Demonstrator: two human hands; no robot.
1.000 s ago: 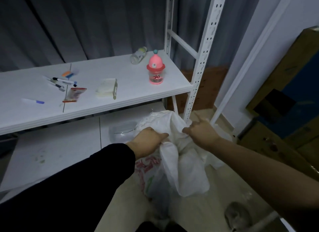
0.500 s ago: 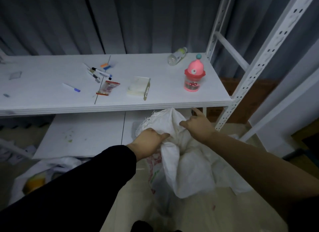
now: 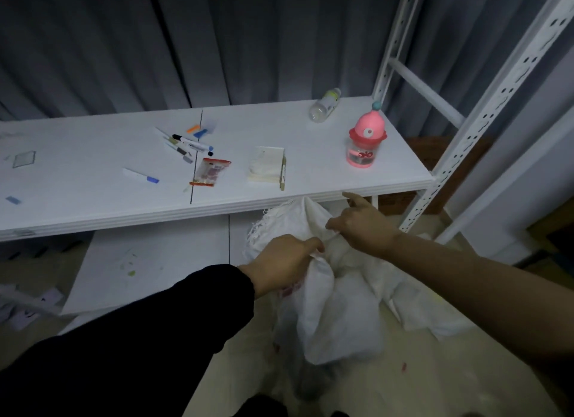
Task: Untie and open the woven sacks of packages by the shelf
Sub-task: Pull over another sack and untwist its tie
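Sack (image 3: pixel 335 317) neck is gripped by left hand (image 3: pixel 284 261); tie is pinched by right hand (image 3: pixel 362 222), index finger extended; untying judged underway; next, tie to be pulled free.

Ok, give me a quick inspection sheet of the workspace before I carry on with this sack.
Surface: white shelf board, lower board beneath, pale floor.
Job's things: white woven sack on the floor by the shelf, neck bunched and frayed, not yet open.
Clutter: markers, snack packet, folded cloth, pink cup, lying bottle.
Grips: left hand grips the sack's neck; right hand pinches it, forefinger out.
Cables: nothing seen.
Surroundings: grey curtain behind, white perforated upright on the right.
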